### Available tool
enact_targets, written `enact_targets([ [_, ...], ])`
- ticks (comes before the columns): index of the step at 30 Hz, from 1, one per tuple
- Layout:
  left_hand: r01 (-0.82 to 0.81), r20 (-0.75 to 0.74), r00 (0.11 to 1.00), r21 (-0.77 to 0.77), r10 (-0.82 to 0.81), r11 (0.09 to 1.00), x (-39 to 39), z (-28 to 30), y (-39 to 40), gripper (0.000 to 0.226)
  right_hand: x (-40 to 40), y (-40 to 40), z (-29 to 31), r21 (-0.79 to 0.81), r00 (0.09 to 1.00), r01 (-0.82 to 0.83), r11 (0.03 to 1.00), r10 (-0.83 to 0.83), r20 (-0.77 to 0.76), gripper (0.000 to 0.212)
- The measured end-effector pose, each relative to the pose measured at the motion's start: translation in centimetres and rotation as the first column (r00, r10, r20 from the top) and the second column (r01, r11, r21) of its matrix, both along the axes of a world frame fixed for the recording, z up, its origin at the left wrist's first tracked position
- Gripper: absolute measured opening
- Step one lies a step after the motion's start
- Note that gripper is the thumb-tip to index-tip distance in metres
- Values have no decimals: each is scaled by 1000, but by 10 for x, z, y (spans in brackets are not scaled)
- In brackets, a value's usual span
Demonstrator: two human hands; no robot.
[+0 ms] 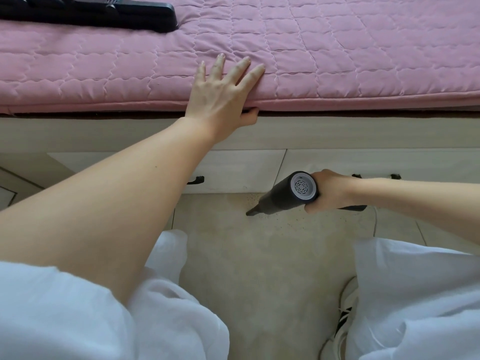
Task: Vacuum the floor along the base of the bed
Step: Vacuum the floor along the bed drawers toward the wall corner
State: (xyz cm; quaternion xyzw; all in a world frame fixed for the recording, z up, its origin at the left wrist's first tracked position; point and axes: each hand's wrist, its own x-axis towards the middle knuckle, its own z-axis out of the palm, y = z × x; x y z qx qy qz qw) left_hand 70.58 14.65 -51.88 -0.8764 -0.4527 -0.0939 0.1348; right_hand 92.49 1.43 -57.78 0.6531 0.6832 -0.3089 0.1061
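handheld vacuum (291,196) is being gripped by the right hand (327,190), left hand (223,94) spread flat on the bed (363,74) edge; floor (259,255) specks risk being scattered if it's being swept too fast.

Soft, even daylight throughout; source not identifiable. Bright overall, no harsh glare. White clothing (78,315) in lower left and lower right of frame near overexposed, folds washed out. Faint shadow on floor (259,255) at centre, darker band under edge of pink mattress (337,61) across middle. Strong wide-angle distortion: bed edge bows, left forearm (109,203) stretched large toward lower left. Centre reasonably sharp, quilting seams legible; slight softness on vacuum (291,196) at right of centre and on black object (104,14) at upper left. Lower edge out of focus.
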Motion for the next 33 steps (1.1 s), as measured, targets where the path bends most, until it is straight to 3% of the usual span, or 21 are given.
enact_targets([
  [17, -74, -23, 997, -45, 73, 996, 14, -1, -5, 79, 24, 11, 6, -23, 1000, -23, 999, 23, 7, 27],
  [33, -157, 22, 985, -268, 169, 950, 21, 1, -8, 78, 43, 1, 1, -33, 1000, -8, 999, 8, -7, 17],
])
